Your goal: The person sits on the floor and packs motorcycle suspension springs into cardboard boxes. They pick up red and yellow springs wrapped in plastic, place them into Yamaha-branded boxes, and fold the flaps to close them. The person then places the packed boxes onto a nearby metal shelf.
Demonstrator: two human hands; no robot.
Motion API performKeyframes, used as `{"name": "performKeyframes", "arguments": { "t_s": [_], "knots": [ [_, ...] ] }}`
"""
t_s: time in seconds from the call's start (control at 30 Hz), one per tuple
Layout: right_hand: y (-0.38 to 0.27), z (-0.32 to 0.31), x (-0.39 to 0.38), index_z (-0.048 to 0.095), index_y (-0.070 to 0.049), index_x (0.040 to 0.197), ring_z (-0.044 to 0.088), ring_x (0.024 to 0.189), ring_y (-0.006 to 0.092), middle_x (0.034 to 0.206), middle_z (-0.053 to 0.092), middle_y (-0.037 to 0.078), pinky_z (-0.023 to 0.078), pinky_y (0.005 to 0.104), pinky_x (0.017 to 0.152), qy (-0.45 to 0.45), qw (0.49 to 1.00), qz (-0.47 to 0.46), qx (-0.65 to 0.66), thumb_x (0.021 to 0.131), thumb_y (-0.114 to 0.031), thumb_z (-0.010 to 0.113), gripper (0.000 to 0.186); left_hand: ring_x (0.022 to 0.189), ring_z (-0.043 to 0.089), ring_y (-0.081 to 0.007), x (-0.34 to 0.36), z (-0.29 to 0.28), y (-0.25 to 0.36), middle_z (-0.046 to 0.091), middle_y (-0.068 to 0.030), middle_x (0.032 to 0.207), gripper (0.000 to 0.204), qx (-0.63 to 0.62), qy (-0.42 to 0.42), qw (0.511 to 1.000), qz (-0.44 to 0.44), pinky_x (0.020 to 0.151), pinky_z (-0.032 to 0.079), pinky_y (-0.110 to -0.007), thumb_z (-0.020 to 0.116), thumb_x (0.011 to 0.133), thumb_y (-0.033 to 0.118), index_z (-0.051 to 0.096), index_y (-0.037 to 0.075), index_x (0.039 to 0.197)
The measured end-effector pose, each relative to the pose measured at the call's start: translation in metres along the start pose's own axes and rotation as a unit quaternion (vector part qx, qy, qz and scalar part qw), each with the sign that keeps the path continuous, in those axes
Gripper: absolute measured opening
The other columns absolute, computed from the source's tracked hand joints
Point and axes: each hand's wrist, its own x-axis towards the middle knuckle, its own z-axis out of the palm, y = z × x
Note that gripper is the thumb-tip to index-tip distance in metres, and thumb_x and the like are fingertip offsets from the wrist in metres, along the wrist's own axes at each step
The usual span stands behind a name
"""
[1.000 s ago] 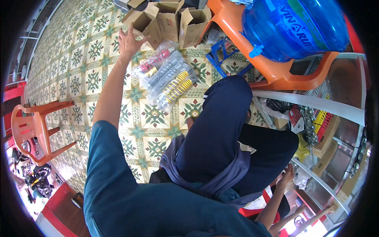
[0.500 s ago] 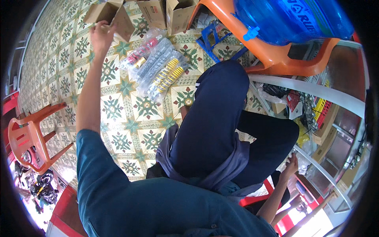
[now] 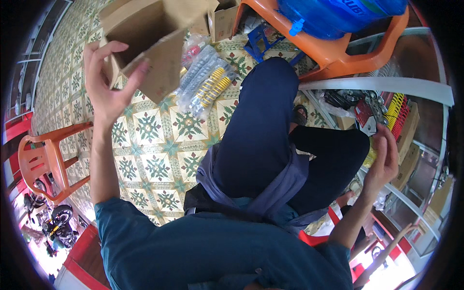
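Observation:
My left hand (image 3: 108, 84) grips an open brown cardboard box (image 3: 157, 67) in mid-air, fingers at its near edge. Behind it on the patterned floor (image 3: 188, 159) lie clear plastic bags (image 3: 200, 82) of shock absorbers with yellow, red and silver springs. My right hand (image 3: 382, 159) is raised beside my bent knee, fingers loosely curled and apart with nothing visible in them, near a glass-fronted cabinet (image 3: 374, 86) stocked with coloured springs, metal parts and boxes.
An orange chair (image 3: 328, 58) holds a blue water jug (image 3: 338, 14), with a blue plastic stand (image 3: 258, 43) beside it. More boxes (image 3: 220, 21) stand behind. Another orange chair (image 3: 43, 164) and motorbikes (image 3: 55, 222) are at left. An arm, possibly a reflection, shows lower right.
My left hand has taken hold of a box from the floor and brought it up closer. My right hand has risen from low beside the cabinet to knee height.

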Motion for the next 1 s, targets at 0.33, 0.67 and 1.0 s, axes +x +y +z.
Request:
{"name": "performKeyframes", "arguments": {
  "t_s": [0.33,0.67,1.0],
  "knots": [
    [-0.145,0.048,0.014,0.05,0.003,0.146,0.054,0.136,0.0371,0.15,0.049,0.029,0.049,0.0503,0.11,0.034,0.933,-0.358,0.015,0.102,-0.038,0.056,0.061,0.114,0.053,-0.0258,0.069,0.014,0.142,0.05,-0.0157,0.123,0.079,-0.32,-0.081,0.909,0.255,0.096,0.044,-0.039,0.089,0.065,0.032,0.053,0.002,0.129],
    [-0.136,0.037,-0.004,0.071,0.009,0.119,0.068,0.117,0.0285,0.123,0.071,0.02,0.053,0.0389,0.104,0.073,0.973,-0.214,-0.056,0.109,-0.015,0.049,0.033,0.124,0.05,-0.0283,0.069,0.054,0.152,0.047,-0.0175,0.135,0.095,-0.405,-0.082,0.866,0.281,0.101,0.043,-0.041,0.084,0.066,0.048,0.047,-0.002,0.138],
    [-0.13,0.052,0.014,0.076,0.008,0.108,0.062,0.078,0.0057,0.085,0.072,0.004,0.048,0.0216,0.075,-0.094,0.979,0.032,0.179,0.1,-0.014,0.069,0.024,0.135,0.047,-0.0308,0.06,0.093,0.144,0.044,-0.0194,0.147,0.113,-0.487,-0.072,0.825,0.278,0.106,0.041,-0.044,0.078,0.066,0.064,0.041,-0.006,0.147]
  ]
}}
